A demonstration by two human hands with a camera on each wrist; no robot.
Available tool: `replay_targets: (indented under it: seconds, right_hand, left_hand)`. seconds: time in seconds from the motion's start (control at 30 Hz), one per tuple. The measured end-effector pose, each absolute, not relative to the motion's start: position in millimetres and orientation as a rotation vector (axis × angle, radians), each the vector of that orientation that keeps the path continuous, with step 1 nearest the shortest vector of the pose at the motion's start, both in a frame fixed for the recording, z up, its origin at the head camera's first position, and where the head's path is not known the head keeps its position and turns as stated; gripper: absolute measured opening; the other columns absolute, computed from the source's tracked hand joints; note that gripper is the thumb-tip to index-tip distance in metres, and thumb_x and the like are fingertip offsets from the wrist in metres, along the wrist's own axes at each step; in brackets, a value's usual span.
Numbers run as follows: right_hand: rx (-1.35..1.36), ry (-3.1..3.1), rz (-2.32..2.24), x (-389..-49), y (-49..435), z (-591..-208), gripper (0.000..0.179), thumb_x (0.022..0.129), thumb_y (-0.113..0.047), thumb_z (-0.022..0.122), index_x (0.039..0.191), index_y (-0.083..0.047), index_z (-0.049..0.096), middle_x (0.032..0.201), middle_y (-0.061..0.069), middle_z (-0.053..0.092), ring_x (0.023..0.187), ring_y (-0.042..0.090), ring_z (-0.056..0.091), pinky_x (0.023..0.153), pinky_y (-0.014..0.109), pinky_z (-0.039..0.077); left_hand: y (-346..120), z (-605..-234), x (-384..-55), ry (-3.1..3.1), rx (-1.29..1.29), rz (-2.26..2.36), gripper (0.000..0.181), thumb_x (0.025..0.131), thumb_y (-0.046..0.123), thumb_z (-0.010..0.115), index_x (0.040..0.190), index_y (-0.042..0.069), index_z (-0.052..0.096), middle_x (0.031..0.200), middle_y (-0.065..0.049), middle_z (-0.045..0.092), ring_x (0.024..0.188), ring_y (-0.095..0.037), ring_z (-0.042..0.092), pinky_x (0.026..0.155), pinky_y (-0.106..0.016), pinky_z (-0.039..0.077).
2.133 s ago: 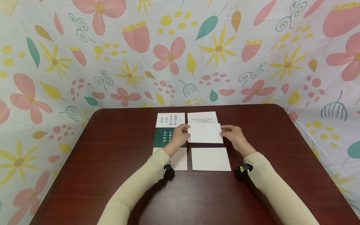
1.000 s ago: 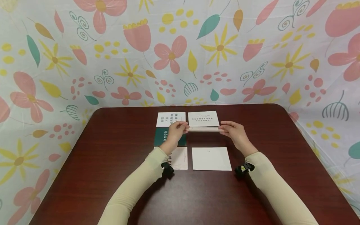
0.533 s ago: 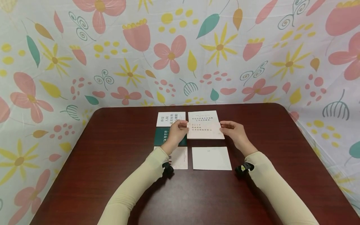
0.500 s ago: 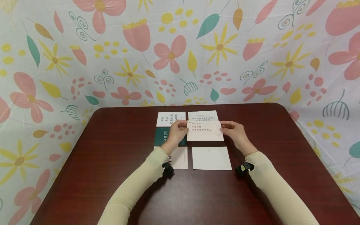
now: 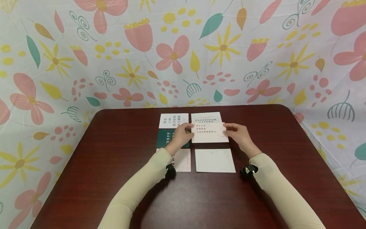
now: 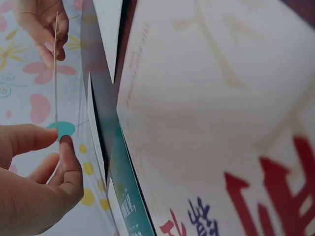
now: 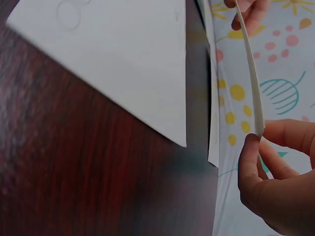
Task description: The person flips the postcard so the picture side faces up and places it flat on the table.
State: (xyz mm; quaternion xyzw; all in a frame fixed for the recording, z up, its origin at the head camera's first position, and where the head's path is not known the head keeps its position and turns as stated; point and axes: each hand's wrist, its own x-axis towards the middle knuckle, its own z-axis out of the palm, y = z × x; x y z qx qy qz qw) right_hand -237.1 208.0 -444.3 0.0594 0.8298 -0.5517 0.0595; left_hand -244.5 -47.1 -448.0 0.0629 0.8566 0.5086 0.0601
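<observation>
Between both hands is a pale pink card (image 5: 210,136) with a few lines of dark printed text facing up. My left hand (image 5: 182,136) pinches its left edge between thumb and fingers, and my right hand (image 5: 239,135) pinches the right edge. Seen edge-on in the left wrist view, the card (image 6: 55,88) is a thin line raised off the table; in the right wrist view the card (image 7: 255,83) bows slightly. Behind it lies a white printed card (image 5: 206,117), partly covered in the head view. In front lies a blank-looking white card (image 5: 215,161) with a small mark.
A left column holds a white card with large characters (image 5: 168,121), a dark green card (image 5: 163,138) and a cream card with red and dark lettering (image 5: 183,160). All lie on a dark red-brown table (image 5: 114,159). A flowered cloth (image 5: 114,47) hangs behind.
Both hands have turned the held card over: its plain white side faced up earlier, then it stood edge-on, and now the pink printed side shows. The other cards have not moved.
</observation>
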Motion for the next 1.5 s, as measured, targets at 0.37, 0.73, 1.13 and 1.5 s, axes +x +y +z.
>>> replay_targets:
  seconds: [0.37, 0.73, 1.13, 1.5]
  right_hand:
    - [0.09, 2.645, -1.36, -237, 207, -450, 0.05, 0.088, -0.009, 0.068, 0.136, -0.002, 0.053, 0.139, 0.023, 0.047, 0.097, 0.031, 0.06, 0.077, 0.032, 0.048]
    - [0.051, 2.641, -1.258, -240, 207, -456, 0.051, 0.087, -0.01, 0.069, 0.135, 0.0, 0.053, 0.14, 0.027, 0.044, 0.097, 0.031, 0.058, 0.078, 0.036, 0.047]
    - [0.014, 2.67, -1.18, -240, 203, -455, 0.051, 0.087, -0.009, 0.068, 0.134, 0.002, 0.052, 0.132, 0.027, 0.045, 0.091, 0.03, 0.055, 0.073, 0.034, 0.047]
    - [0.002, 2.743, -1.083, -243, 198, -456, 0.049, 0.085, -0.007, 0.068, 0.131, 0.005, 0.055, 0.125, 0.028, 0.049, 0.104, 0.038, 0.051, 0.082, 0.044, 0.047]
  left_hand:
    - [-42, -449, -244, 2.667, 0.332, 1.219, 0.048, 0.088, 0.003, 0.066, 0.134, -0.001, 0.053, 0.124, -0.018, 0.053, 0.071, -0.013, 0.054, 0.057, -0.022, 0.045]
    - [-37, -453, -245, 2.713, 0.38, 1.033, 0.048, 0.089, 0.006, 0.065, 0.134, -0.005, 0.052, 0.122, -0.023, 0.05, 0.075, -0.016, 0.056, 0.058, -0.022, 0.048]
    - [-35, -451, -245, 2.74, 0.393, 0.924, 0.047, 0.09, 0.007, 0.064, 0.133, -0.007, 0.052, 0.129, -0.026, 0.047, 0.111, -0.029, 0.053, 0.091, -0.035, 0.048]
    - [-30, -449, -248, 2.738, 0.372, 0.875, 0.048, 0.086, 0.002, 0.065, 0.131, -0.009, 0.053, 0.125, -0.023, 0.049, 0.109, -0.027, 0.051, 0.097, -0.034, 0.045]
